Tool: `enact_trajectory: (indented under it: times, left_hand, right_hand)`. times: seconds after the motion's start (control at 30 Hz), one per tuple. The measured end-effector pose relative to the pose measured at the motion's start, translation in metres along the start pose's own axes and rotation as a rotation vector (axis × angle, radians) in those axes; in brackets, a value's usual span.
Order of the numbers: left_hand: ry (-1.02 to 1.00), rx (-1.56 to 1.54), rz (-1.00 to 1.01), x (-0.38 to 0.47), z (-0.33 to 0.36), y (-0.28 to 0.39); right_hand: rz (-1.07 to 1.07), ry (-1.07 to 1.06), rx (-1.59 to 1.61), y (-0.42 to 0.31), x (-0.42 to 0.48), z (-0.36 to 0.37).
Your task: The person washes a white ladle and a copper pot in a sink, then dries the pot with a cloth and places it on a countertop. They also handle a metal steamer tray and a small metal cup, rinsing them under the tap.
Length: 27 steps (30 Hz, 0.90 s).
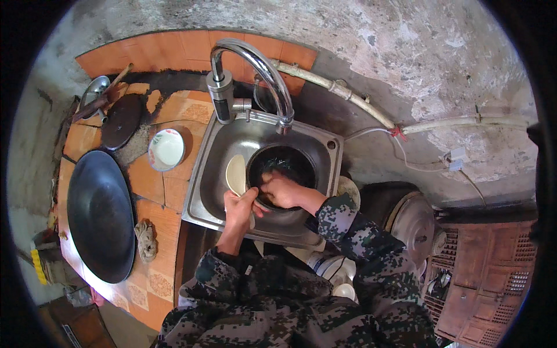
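My left hand (239,206) grips a pale ladle-like scoop (236,173) beside the near left rim of a round dark pot (311,156); its fingers meet the rim. The pot sits inside a stainless steel sink (217,148). My right hand (280,190) reaches into the pot, fingers bent down. Whether those fingers hold anything is hidden. Over the pot's far side arches a chrome faucet (256,54), its spout end above the rim.
On the tiled counter left of the sink are a white bowl (166,150), a large dark wok (101,217), a crumpled cloth (146,240) and a round dark lid (123,122). A lidded metal pot (413,226) stands at right, near a wooden cabinet (472,269).
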<state>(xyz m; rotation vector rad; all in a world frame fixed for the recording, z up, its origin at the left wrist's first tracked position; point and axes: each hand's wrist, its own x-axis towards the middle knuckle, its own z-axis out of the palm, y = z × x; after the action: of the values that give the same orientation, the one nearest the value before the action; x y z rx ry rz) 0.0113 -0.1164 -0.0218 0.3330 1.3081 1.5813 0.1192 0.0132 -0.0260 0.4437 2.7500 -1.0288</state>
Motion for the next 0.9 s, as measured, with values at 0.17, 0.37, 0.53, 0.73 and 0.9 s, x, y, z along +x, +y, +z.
enact_trajectory:
  times: [0.17,0.37,0.53,0.73,0.9]
  left_hand:
    - [-0.038,0.13,-0.028,0.01,-0.012,0.018]
    - [-0.051,0.448,-0.003,0.032,-0.016,0.035]
    - [0.203,0.937,-0.14,0.016,-0.013,0.006]
    - [0.249,0.357,-0.226,0.012,-0.017,0.002]
    - [0.087,0.252,-0.241,0.018,-0.019,0.015]
  right_hand:
    - [0.201,-0.362,0.272,-0.015,-0.03,-0.028]
    - [-0.027,-0.07,-0.284,0.001,-0.048,-0.003]
    - [-0.098,0.26,-0.292,-0.01,-0.035,0.047]
    - [-0.105,0.268,-0.19,-0.025,-0.032,0.047]
    - [0.064,-0.077,-0.428,-0.009,-0.03,0.02]
